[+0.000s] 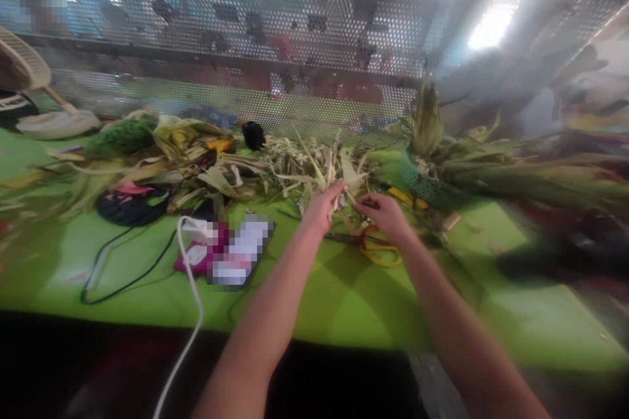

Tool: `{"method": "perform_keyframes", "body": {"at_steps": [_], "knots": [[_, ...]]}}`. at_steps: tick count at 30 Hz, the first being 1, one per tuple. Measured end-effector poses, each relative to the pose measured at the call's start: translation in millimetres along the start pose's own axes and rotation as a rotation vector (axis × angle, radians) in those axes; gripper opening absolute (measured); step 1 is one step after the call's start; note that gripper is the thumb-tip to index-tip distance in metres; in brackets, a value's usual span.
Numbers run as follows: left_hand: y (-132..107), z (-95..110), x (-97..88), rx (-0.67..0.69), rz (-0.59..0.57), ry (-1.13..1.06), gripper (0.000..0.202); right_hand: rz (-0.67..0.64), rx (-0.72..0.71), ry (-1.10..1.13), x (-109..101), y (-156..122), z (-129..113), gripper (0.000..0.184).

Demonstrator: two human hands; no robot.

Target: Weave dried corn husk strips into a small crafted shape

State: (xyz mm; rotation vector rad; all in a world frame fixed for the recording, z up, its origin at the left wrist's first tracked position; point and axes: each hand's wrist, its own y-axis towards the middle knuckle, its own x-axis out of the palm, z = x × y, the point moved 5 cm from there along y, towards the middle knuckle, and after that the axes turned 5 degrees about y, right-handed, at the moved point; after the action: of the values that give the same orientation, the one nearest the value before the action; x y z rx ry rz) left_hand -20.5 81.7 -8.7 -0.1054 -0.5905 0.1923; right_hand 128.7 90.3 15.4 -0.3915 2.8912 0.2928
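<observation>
My left hand [322,204] is closed around the base of a bunch of dry corn husks [334,167], whose pale tips fan upward. To its right, my right hand [382,211] is pinched at a husk strip that runs over to the bunch. Just below the hands lies a pair of scissors [381,252] with yellow-orange handles on the green table [354,308]. A heap of husk scraps [285,160] spreads behind the hands. The picture is blurred, so the fingertips are hard to make out.
On the left are a phone [240,252], a purple packet [199,258], a white cable [196,294] and a black pouch [130,203]. More husks and green fibre [122,136] lie beyond. A green basket [422,180] stands at right. A perforated metal screen [295,46] closes the back.
</observation>
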Motion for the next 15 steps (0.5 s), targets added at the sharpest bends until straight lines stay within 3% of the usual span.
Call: {"method": "perform_keyframes", "body": {"at_steps": [8, 15], "knots": [[4, 2, 1.6, 0.041, -0.138, 0.002, 0.051, 0.165, 0.063, 0.109, -9, 1, 6, 0.044], [0, -10, 8.5, 0.066, -0.131, 0.160, 0.043, 0.145, 0.022, 0.168, -3, 3, 16, 0.044]]}}
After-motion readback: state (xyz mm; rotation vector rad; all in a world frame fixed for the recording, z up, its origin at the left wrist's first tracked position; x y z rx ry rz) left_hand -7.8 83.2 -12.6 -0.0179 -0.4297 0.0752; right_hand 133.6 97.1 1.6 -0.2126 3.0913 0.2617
